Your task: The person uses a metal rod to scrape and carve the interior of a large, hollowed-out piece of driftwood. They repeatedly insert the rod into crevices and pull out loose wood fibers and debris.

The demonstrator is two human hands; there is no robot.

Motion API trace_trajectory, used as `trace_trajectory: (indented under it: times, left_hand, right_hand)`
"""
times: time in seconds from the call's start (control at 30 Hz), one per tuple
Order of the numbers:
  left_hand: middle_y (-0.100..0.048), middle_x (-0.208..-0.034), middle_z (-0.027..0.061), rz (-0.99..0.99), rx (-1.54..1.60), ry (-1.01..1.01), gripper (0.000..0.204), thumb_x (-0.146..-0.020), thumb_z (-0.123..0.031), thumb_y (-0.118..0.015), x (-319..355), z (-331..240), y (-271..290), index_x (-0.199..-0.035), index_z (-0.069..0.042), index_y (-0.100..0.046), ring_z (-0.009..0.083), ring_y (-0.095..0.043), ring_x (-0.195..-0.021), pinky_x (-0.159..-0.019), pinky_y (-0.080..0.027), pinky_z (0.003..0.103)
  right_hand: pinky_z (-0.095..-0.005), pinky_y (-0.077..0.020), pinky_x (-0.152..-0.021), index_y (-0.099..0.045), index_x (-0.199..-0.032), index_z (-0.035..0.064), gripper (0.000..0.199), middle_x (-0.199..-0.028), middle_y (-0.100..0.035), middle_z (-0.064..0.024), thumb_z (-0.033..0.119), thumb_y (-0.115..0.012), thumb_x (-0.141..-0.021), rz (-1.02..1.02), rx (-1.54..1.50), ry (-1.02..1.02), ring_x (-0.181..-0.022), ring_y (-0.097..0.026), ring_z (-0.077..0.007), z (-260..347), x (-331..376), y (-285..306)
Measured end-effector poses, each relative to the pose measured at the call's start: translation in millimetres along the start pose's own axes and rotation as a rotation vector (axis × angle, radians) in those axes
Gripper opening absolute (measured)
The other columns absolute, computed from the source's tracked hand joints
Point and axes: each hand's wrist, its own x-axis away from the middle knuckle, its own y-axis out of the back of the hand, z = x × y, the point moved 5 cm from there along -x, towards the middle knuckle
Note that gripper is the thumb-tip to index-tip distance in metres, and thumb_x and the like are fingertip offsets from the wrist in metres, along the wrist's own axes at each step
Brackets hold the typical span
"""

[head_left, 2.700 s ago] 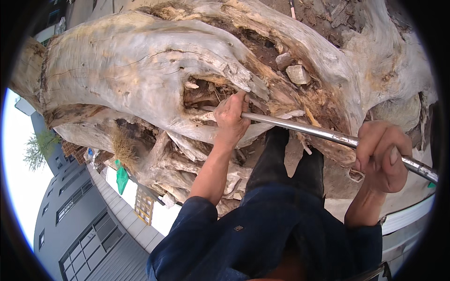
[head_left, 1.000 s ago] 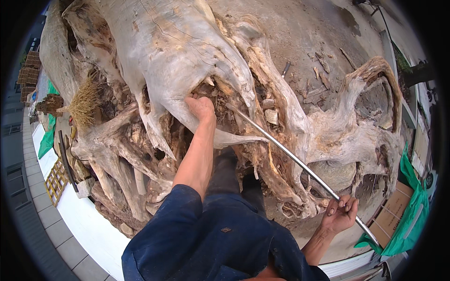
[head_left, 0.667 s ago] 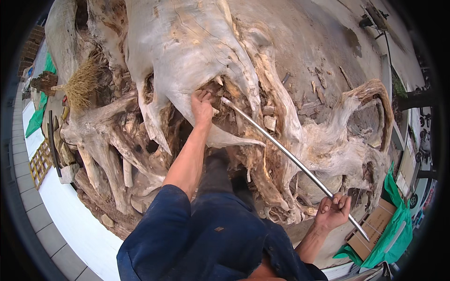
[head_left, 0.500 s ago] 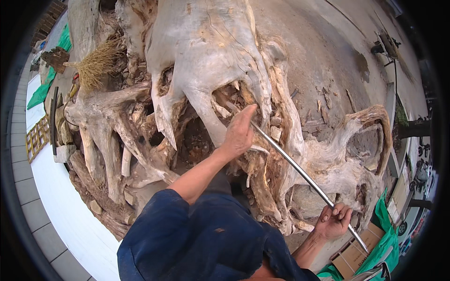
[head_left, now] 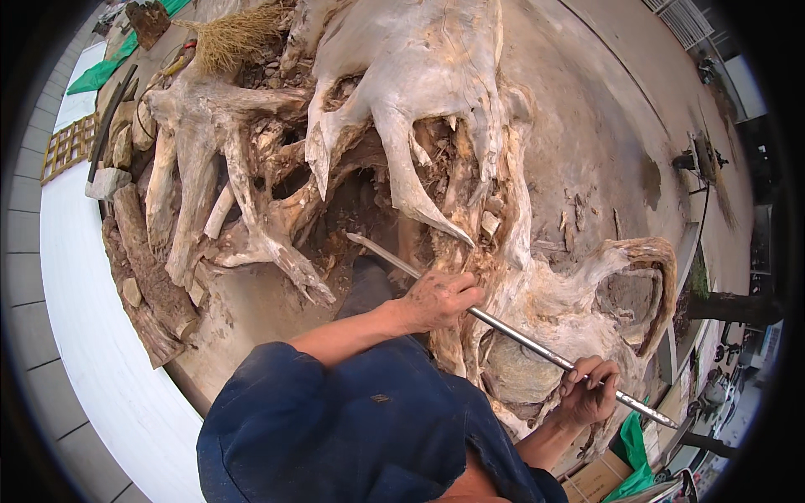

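Observation:
A long steel pry bar (head_left: 521,339) with tapered ends slants across in front of my body. My left hand (head_left: 439,300) is closed around it toward its far-left end. Farther down to the right, my right hand (head_left: 590,392) grips it with curled fingers. The bar's left tip lies over the dark hollow beneath a large pale weathered tree root (head_left: 453,63); whether it touches anything there I cannot tell. Prongs of that root hang just beyond my left hand. A looped part of the root mass (head_left: 553,306) spreads beyond my right hand.
Thick branching roots (head_left: 197,126) stand at left, with a straw whisk broom (head_left: 235,38) above them. Loose stones and logs (head_left: 138,243) edge a white strip (head_left: 92,335). Green sheeting (head_left: 635,444) and cardboard (head_left: 595,479) lie at lower right.
The bar's tip has come out of the opening in the root and moved left and nearer to me. My left hand has lowered, still on the bar; the view has shifted.

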Motion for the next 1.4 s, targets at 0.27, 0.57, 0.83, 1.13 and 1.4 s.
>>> trace_trajectory:
  times: [0.27, 0.57, 0.83, 1.13, 1.4]
  left_hand:
    - [-0.058, -0.088, 0.0059, 0.243, 0.061, 0.235, 0.012, -0.079, -0.001, -0.063, 82, 19, -23, -0.087, -0.009, -0.06, 0.0298, -0.065, -0.071, -0.058, -0.052, 0.044]
    - [-0.058, -0.092, 0.0062, 0.188, 0.268, 0.241, 0.018, -0.073, -0.001, -0.062, 99, 27, -14, -0.089, -0.009, -0.06, 0.0312, -0.065, -0.074, -0.058, -0.049, 0.043]
    - [-0.068, -0.093, 0.0126, 0.346, 0.249, 0.504, 0.023, -0.077, -0.006, -0.06, 165, 59, 37, -0.098, -0.011, -0.067, 0.0367, -0.068, -0.087, -0.073, -0.051, 0.049]
    - [-0.069, -0.088, 0.0137, 0.54, 0.132, 0.503, 0.013, -0.081, -0.006, -0.057, 212, 47, 49, -0.09, -0.007, -0.065, 0.0392, -0.069, -0.084, -0.072, -0.05, 0.051]
    - [-0.066, -0.104, 0.0101, 0.368, 0.04, 0.272, 0.013, -0.079, -0.007, -0.065, 207, 9, 49, -0.092, -0.007, -0.066, 0.0277, -0.063, -0.105, -0.086, -0.045, 0.044]
  right_hand:
    - [-0.0294, -0.0467, -0.038, -0.043, -0.087, 0.0039, 0.036, -0.075, -0.057, -0.0224, 0.034, -0.049, -0.105, -0.166, 0.067, -0.036, -0.042, -0.048, -0.0199, 3, 33, 26]
    - [-0.031, -0.0529, -0.056, -0.06, -0.101, -0.005, 0.037, -0.101, -0.065, -0.0266, 0.03, -0.068, -0.094, 0.171, 0.306, -0.332, -0.067, -0.067, -0.0267, -66, 31, -76]
    - [-0.0311, -0.0548, -0.063, -0.071, -0.095, -0.0084, 0.056, -0.105, -0.072, -0.0208, 0.047, -0.063, -0.098, 0.354, 0.608, -0.777, -0.077, -0.071, -0.0222, -104, 71, -163]
    - [-0.0476, -0.0485, -0.085, -0.062, -0.122, 0.0036, 0.046, -0.111, -0.068, -0.0175, 0.027, -0.077, -0.084, 0.896, 1.53, -0.086, -0.098, -0.062, -0.0382, -171, 93, -177]
    - [-0.0345, -0.0469, -0.062, -0.072, -0.105, 0.0014, 0.032, -0.065, -0.061, -0.0099, 0.032, -0.069, -0.096, 0.619, 1.063, -0.927, -0.063, -0.059, -0.0195, -255, 145, -113]
